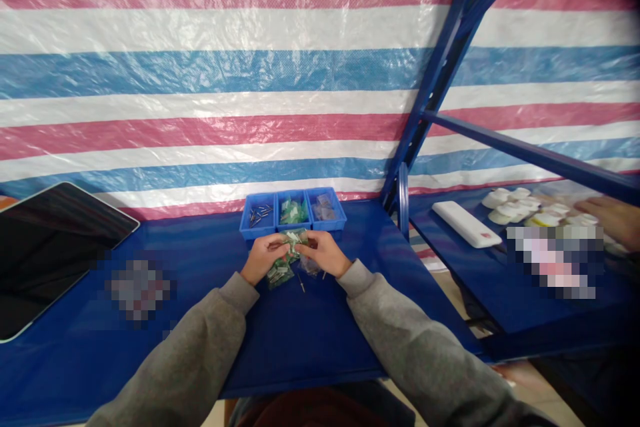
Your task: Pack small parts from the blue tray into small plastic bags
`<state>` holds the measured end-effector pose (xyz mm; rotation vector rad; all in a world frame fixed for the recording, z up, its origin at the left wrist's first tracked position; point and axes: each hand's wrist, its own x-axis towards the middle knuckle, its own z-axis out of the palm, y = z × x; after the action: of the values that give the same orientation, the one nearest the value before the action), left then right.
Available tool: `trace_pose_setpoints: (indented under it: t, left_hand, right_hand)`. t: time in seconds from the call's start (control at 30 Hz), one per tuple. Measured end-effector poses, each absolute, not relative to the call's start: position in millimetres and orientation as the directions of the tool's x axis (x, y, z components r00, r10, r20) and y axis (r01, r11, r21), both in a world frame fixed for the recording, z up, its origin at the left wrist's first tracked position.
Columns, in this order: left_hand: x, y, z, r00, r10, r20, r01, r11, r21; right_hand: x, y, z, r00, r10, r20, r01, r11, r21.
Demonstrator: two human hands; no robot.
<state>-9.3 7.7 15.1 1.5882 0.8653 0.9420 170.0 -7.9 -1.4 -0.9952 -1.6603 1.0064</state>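
My left hand [265,256] and my right hand [324,251] meet over the blue table, both closed on a small clear plastic bag [296,237] with green and white bits inside. Under my left fingers lies another such bag [280,273]. A clear bag [310,265] rests below my right hand, partly covered by it. One thin metal pin-like piece [301,283] lies on the table between my wrists. Just beyond my hands stand three joined blue bins: the left bin [258,232] holds metal pieces, the middle one green-tinted bags [293,210], the right one clear bags [325,207].
A large dark-screened panel [55,253] lies at the left. A blue metal post [435,80] rises at the right. Past it, a second table holds a white power bank [466,223] and several white rolls [520,207], near another person's hand [615,217].
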Motion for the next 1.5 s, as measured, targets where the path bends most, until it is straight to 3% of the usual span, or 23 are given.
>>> trace_pose_setpoints:
  t: [0.23, 0.47, 0.7, 0.87, 1.5]
  left_hand:
    - [-10.6, 9.2, 12.8, 0.464, 0.877, 0.125, 0.058, -0.171, 0.983]
    - [-9.3, 9.2, 11.2, 0.467, 0.875, 0.129, 0.075, -0.185, 0.980]
    - [-6.8, 6.5, 13.3, 0.427, 0.892, 0.147, 0.070, -0.194, 0.978]
    - [-6.6, 5.3, 12.0, 0.388, 0.908, 0.157, 0.076, -0.202, 0.976]
    - [-9.7, 10.1, 8.3, 0.381, 0.902, 0.200, 0.073, -0.245, 0.967]
  right_hand:
    - [173.9, -8.8, 5.4, -0.368, 0.906, 0.210, 0.017, 0.233, -0.972]
    - [179.0, -9.4, 10.4, -0.394, 0.906, 0.153, 0.044, 0.185, -0.982]
    - [176.0, -7.2, 6.8, -0.314, 0.927, 0.204, 0.013, 0.219, -0.976]
    - [173.8, -7.3, 3.1, -0.206, 0.946, 0.251, 0.115, 0.278, -0.954]
    - [172.6, -7.6, 0.3, -0.238, 0.942, 0.237, 0.063, 0.259, -0.964]
